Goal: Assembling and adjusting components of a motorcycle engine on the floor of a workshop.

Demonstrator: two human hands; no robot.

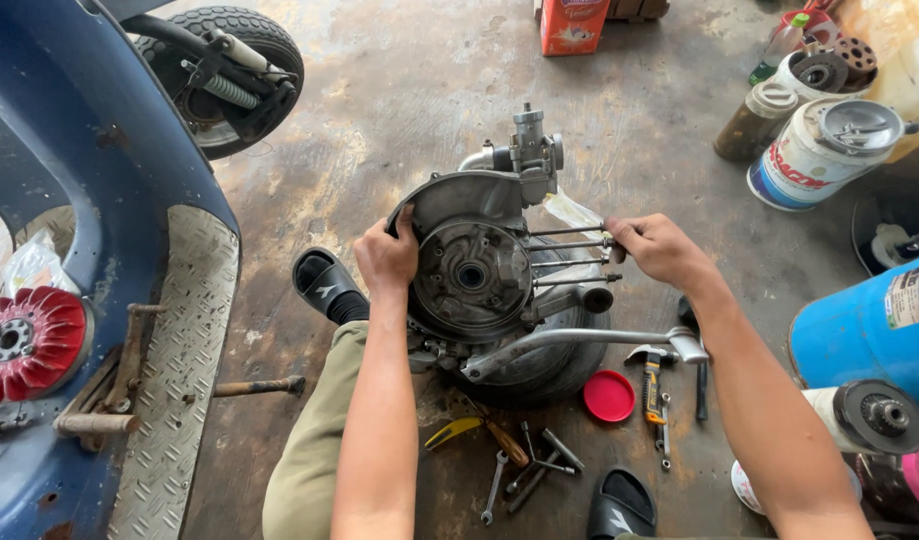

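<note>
Both hands steady engine; its studs point right, horizontal.

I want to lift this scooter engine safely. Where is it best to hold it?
Probably grip the engine by the curved rim of its round housing, from the left, where the left hand holds. The thin studs pinched by the right hand look poorer grips.

Bare forearms, olive trousers, black slide sandals.

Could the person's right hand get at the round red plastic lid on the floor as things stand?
Probably yes. The right hand is pinching the engine's long metal studs, so it must let go first; the red lid lies uncovered below that forearm, with nothing on it.
</note>
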